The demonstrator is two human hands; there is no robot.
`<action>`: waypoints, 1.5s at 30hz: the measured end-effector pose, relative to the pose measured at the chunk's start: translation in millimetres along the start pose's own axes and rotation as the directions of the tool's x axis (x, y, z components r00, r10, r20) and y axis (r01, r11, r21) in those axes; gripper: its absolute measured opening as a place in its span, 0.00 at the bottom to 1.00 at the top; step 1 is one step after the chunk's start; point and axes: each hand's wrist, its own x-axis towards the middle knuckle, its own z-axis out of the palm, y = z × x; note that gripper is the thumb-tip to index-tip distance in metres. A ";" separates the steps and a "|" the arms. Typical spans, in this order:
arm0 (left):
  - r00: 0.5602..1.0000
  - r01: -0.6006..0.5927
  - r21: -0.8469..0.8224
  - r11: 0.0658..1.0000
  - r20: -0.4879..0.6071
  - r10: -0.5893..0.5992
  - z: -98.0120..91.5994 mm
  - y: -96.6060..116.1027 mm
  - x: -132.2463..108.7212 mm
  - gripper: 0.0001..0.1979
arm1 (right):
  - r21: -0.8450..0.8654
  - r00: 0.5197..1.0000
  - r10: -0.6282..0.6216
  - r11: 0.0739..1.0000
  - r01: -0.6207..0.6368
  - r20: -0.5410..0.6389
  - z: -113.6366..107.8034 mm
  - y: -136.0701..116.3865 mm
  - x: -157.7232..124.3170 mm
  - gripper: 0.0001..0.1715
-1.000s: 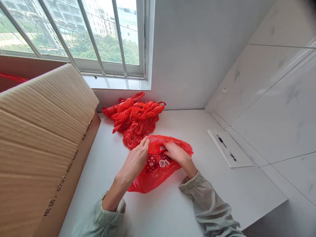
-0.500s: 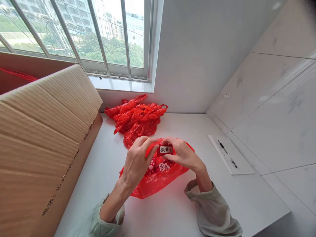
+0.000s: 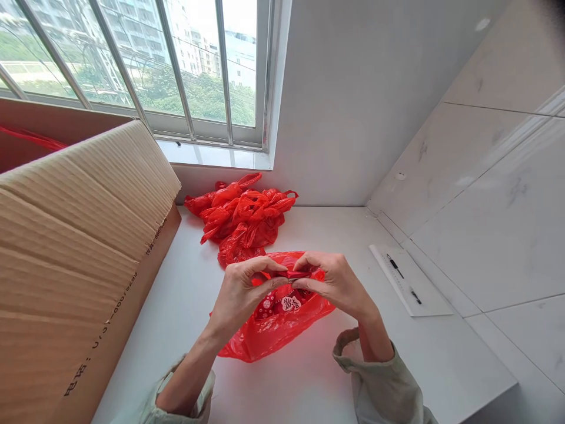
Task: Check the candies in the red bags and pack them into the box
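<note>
Packet [image 3: 301, 274], small and red, held up over the mouth of the bag [image 3: 269, 340]; only a narrow strip of it shows between the fingers. Left hand [image 3: 241, 288]: thumb and fingers closed to a narrow pinch on its left end. Right hand [image 3: 342, 285]: same pinch on the right end, thumb below, fingers above. Fingertips of the two hands nearly meet. Bag is thin red plastic, open, lying on the white table [image 3: 291, 386]; inside, printed red packs [image 3: 290, 304], one with white lettering. Just beyond, against the wall side, a heap of red bags [image 3: 247, 215], crumpled. Cardboard box [image 3: 88, 235] at left, its flap folded outward. Off to the right, well apart, a black pen [image 3: 395, 266] on a white sheet [image 3: 426, 294]. Barred window [image 3: 198, 70] behind.
</note>
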 end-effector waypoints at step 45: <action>0.987 0.162 0.044 0.986 -0.031 -0.160 8.7 -33.9 7.2 0.15 | 0.270 0.977 0.183 0.940 -0.207 0.111 12.3 29.0 18.6 0.10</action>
